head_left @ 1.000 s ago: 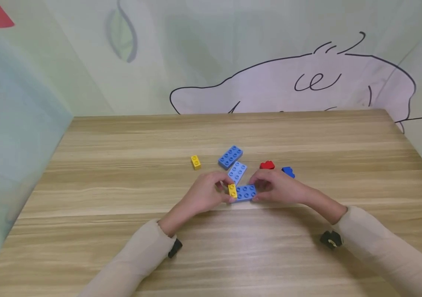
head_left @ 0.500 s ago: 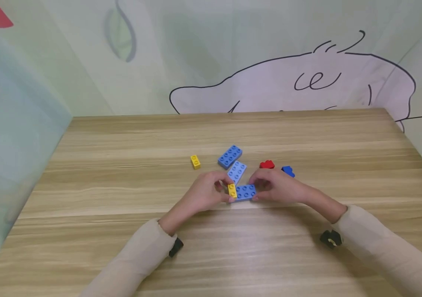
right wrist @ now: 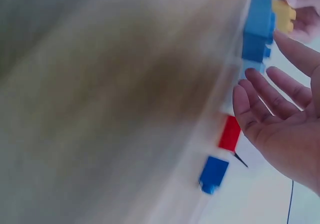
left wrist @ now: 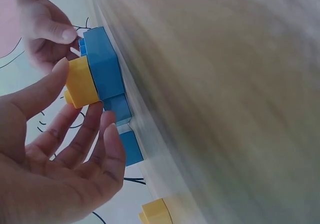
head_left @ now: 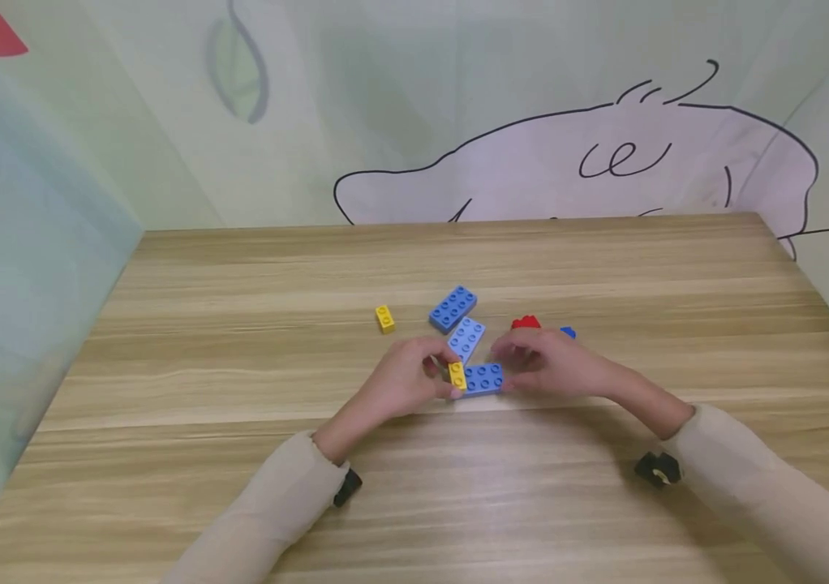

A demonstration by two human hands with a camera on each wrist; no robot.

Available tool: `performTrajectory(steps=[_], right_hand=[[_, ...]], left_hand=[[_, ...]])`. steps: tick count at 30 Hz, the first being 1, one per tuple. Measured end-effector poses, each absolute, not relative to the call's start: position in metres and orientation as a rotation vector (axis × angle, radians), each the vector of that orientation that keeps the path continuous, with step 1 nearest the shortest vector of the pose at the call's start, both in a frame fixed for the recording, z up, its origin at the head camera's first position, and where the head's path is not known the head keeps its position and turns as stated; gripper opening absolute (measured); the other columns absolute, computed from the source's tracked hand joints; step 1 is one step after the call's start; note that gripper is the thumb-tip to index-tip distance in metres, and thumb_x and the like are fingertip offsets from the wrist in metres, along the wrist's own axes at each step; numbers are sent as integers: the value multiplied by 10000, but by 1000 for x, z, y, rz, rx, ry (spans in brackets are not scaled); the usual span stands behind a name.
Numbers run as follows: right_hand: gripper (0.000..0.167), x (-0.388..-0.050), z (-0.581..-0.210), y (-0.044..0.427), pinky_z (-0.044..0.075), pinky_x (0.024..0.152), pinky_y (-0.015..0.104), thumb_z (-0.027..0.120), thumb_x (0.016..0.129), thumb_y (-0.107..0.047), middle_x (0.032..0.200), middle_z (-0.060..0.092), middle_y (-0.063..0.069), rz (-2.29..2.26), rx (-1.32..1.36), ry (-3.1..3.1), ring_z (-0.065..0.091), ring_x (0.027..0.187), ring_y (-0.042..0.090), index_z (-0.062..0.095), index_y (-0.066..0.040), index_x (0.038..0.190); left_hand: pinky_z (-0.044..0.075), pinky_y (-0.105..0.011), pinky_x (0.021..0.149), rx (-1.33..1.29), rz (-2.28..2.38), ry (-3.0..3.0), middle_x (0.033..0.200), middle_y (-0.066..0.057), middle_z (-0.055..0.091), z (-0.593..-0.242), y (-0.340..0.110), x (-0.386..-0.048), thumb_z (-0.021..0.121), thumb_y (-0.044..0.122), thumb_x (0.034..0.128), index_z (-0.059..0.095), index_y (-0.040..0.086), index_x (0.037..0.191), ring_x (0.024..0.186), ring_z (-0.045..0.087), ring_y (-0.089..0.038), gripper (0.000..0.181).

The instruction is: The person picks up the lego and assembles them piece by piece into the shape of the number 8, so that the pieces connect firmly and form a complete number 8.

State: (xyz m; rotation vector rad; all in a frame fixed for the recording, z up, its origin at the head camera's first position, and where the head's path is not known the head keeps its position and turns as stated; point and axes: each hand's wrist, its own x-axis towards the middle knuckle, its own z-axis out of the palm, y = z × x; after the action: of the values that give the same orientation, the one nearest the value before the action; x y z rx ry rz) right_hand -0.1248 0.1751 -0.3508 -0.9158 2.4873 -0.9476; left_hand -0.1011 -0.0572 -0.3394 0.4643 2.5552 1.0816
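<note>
Right hand (head_left: pixel 568 365) has shifted outward off the free end of the blue brick (head_left: pixel 486 380), now hiding more of the small dark-blue brick (head_left: pixel 568 332). Its fingers are parted, gripping nothing; can't tell if the thumb grazes the blue. Left hand (head_left: pixel 403 377) pinches the yellow brick (head_left: pixel 457 375), which sits on the blue's left end, on the table (head_left: pixel 414 503). Joint looks flush, so I'd call it seated, steadied from the left only.
</note>
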Motion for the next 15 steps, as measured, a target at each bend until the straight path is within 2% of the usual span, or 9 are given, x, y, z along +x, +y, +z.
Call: performTrajectory(steps=[7, 15], right_hand=[[411, -131, -335, 198, 477, 804, 416, 707, 787, -68, 1114, 586, 114, -1022, -848, 2549, 525, 942, 265, 554, 4, 1161], [424, -138, -330, 227, 471, 800, 426, 730, 769, -100, 1115, 584, 130, -937, -789, 2648, 520, 949, 263, 563, 12, 1142]], left_hand=[[465, -247, 681, 447, 1075, 2551, 929, 5, 622, -340, -56, -101, 790, 132, 691, 645, 87, 997, 802, 549, -137, 341], [463, -257, 699, 412, 1072, 2543, 929, 19, 616, -341, -56, -101, 790, 140, 693, 645, 105, 998, 825, 545, -143, 340]])
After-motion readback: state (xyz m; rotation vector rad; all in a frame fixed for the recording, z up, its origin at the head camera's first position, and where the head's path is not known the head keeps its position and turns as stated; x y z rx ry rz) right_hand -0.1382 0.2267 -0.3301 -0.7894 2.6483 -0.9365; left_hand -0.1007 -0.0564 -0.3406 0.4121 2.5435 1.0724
